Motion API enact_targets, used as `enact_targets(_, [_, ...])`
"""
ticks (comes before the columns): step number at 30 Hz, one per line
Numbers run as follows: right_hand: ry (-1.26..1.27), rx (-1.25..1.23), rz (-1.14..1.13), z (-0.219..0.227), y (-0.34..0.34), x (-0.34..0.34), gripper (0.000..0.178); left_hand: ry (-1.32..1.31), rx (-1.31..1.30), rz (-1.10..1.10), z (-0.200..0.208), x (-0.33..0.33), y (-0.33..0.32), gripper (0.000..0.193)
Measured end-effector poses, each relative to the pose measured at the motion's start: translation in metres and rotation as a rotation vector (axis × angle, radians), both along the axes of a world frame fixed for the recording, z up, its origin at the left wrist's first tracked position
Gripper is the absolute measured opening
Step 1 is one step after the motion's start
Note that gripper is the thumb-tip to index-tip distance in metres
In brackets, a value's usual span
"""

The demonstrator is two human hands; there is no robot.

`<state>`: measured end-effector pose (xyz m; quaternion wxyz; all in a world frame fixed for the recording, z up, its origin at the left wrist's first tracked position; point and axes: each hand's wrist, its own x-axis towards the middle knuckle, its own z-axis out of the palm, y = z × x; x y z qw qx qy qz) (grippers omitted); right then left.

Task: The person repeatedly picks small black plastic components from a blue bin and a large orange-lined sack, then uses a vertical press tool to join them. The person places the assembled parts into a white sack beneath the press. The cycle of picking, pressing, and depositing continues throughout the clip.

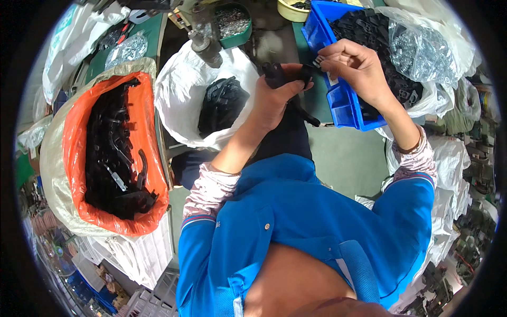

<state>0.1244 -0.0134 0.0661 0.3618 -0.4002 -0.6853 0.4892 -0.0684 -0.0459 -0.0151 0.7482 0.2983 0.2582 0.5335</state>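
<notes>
My left hand (272, 100) is wrapped round a black curved plastic handle-like part (274, 76), its thumb laid across it. A dark curved end (306, 115) hangs below that hand and seems to belong to the same part. Just to the right, my right hand (356, 68) pinches a small silvery metal piece (318, 61) close to the black part's right end; its exact kind is too small to tell. Fingers hide much of the black part's middle. The right hand is over the edge of a blue plastic bin (338, 108).
Small black parts (364, 29) fill the blue bin, with a clear bag of metal pieces (422, 53) on top. A white-lined container (177, 100) and an orange-lined sack (153, 127) of black parts stand left. A green tray (240, 39) and a metal press-like tool (203, 45) are ahead.
</notes>
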Motion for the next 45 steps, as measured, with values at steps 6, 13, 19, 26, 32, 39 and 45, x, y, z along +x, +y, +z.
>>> enact_targets(6, [-0.242, 0.317, 0.158, 0.004, 0.014, -0.041, 0.013, 0.278, 0.116, 0.166, 0.004, -0.031, -0.009, 0.028])
enact_targets(13, [-0.399, 0.600, 0.430, 0.011, 0.028, -0.104, 0.022, 0.280, 0.156, 0.376, 0.006, -0.075, -0.025, 0.036])
enact_targets(19, [-0.037, 0.080, 0.488, -0.020, 0.027, -0.153, 0.029, 0.252, 0.147, 0.613, 0.013, -0.098, -0.039, 0.040])
enact_targets(26, [-0.221, 0.367, 0.313, -0.034, 0.012, -0.191, 0.046, 0.079, 0.030, 0.879, 0.005, -0.126, -0.033, 0.035])
enact_targets(32, [-0.091, 0.224, 0.344, -0.055, 0.017, -0.202, 0.030, 0.117, 0.025, 0.858, 0.007, -0.138, -0.032, 0.028])
enact_targets(39, [-0.002, 0.160, 0.463, -0.053, 0.032, -0.199, 0.026, 0.781, 0.322, 0.906, 0.002, -0.173, -0.036, 0.004])
enact_targets(45, [0.212, -0.241, 0.418, -0.054, 0.034, -0.200, 0.027, 0.855, 0.502, 0.828, -0.003, -0.180, -0.040, 0.008])
